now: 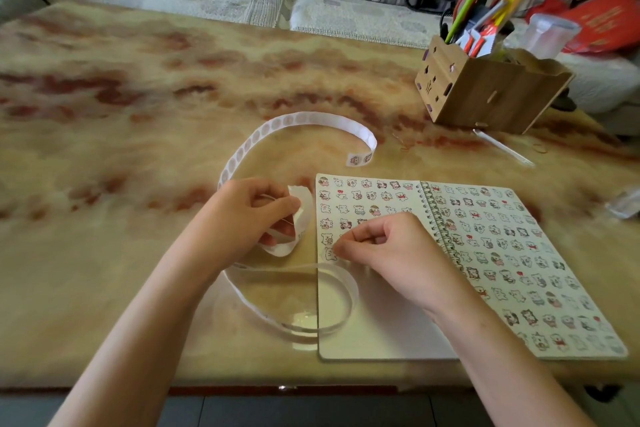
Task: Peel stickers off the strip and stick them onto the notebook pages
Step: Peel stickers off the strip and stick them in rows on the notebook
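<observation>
Cream stone veined with rust-red is forming the glossy table (138, 97), and on it a white paper sticker strip (301, 120) is curling in a long arc. Its matte backing is showing a row of round marks and two small cartoon stickers at its far end. The left hand (249, 215) is gripping a loop of the strip just left of the spiral notebook (381, 329), fingers curled through the paper; small print on that loop is too blurred to read. The right hand (391, 246) is pinching a sticker (329, 254) between thumb and forefinger at the left page's outer edge, other fingers tucked in. The notebook is lying open and flat near the table's front edge, its wire binding running between pages crowded with rows of tiny cartoon animal stickers; the lower left page is showing plain white paper. A translucent length of strip is looping over the notebook's lower left corner. A slotted plywood pen holder (485, 94) is standing farther right, bristling with pens.
</observation>
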Available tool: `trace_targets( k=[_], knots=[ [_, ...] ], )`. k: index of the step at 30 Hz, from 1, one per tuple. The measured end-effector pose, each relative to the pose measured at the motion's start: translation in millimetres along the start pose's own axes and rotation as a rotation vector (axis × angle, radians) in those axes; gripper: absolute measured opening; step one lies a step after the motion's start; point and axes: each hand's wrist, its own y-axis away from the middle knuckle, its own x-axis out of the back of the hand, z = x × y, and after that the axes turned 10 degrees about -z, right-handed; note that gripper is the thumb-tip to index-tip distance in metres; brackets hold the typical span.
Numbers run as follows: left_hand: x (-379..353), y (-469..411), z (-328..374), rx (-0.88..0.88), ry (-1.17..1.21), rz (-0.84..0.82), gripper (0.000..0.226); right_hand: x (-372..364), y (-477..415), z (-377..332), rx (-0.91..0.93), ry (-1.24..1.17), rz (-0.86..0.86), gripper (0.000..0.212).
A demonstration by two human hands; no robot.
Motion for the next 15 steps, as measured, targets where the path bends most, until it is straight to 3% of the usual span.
trace_targets(
  k=[15],
  knots=[
    [0.0, -0.5, 1.2, 0.005, 0.024, -0.007, 0.008, 4.9, 5.3, -0.5, 0.009, -0.044, -0.032, 0.009]
  ],
)
